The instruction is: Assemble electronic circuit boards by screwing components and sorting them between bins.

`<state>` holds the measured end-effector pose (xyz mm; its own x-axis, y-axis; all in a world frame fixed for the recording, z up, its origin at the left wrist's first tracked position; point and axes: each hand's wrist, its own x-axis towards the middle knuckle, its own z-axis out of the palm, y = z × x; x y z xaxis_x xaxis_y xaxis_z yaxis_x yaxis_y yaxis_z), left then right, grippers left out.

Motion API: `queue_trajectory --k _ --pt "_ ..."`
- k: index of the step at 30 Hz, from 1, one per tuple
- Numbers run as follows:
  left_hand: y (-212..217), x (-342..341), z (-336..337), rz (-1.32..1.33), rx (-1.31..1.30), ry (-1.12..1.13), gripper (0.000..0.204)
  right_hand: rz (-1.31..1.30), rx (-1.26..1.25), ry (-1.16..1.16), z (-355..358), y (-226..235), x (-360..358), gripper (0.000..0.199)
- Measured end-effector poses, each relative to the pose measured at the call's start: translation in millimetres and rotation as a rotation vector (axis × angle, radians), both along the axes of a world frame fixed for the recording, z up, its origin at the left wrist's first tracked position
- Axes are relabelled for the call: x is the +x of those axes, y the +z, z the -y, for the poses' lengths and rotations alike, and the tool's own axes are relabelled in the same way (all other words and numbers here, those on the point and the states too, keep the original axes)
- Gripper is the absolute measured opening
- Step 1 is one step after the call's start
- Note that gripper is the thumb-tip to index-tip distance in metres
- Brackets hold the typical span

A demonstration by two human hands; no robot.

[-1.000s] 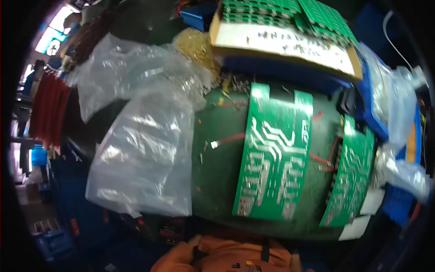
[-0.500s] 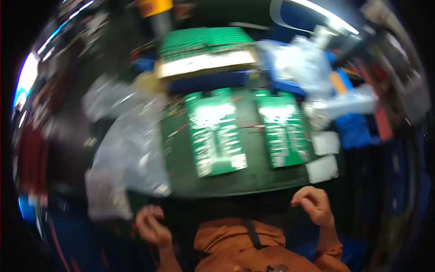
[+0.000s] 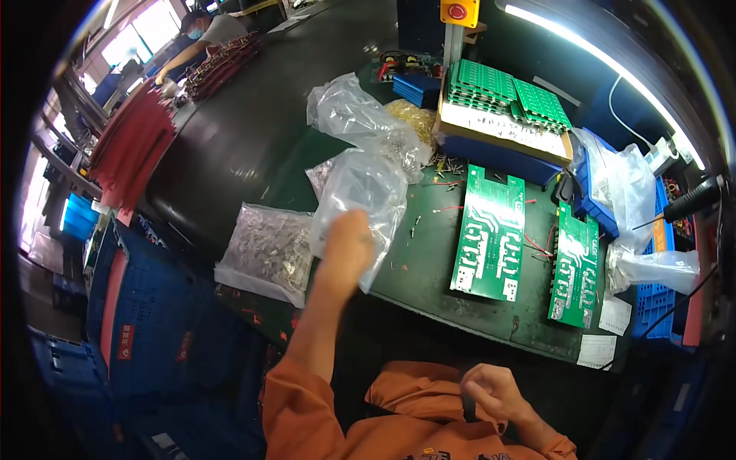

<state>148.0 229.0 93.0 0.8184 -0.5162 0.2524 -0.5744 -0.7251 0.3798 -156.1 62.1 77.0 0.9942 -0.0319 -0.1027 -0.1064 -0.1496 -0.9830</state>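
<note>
My left hand [image 3: 349,244] reaches out over a clear plastic bag [image 3: 368,184] at the table's near edge. Its fingers are blurred against the plastic, so their grip is unclear. Beside it lies another clear bag [image 3: 264,249] filled with small metal parts. My right hand [image 3: 494,391] is held in front of my body, its fingers loosely curled in, and nothing shows in it. Two green circuit boards, a larger one [image 3: 491,230] and a narrower one [image 3: 575,268], lie on the table to the right, with red wires beside them.
A cardboard box [image 3: 502,129] bearing stacked green boards stands behind the circuit boards. Blue bins [image 3: 598,203] and bagged parts line the right side. Paper slips [image 3: 596,351] lie at the right front. Blue crates [image 3: 153,307] stand at left; another person [image 3: 218,38] works far left.
My left hand has moved forward from near my body onto the clear bag. My right hand has come in closer to my body. The view has swung to the left.
</note>
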Motion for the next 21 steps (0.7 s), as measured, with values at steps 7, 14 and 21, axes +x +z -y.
queue_trajectory --k 7,14,21 --pt "-7.2 24.4 -12.0 -0.415 -0.194 -0.060 0.018 -0.143 0.239 -0.275 17.6 -36.0 -22.0 0.008" --pt "-29.0 64.9 13.5 -0.047 0.761 -0.185 0.030 -0.109 0.265 -0.122 22.3 -37.0 -10.8 0.011" --pt "-32.9 76.7 1.1 -0.010 0.546 -0.233 0.025 -0.155 0.304 -0.089 26.4 -49.8 -15.1 0.012"
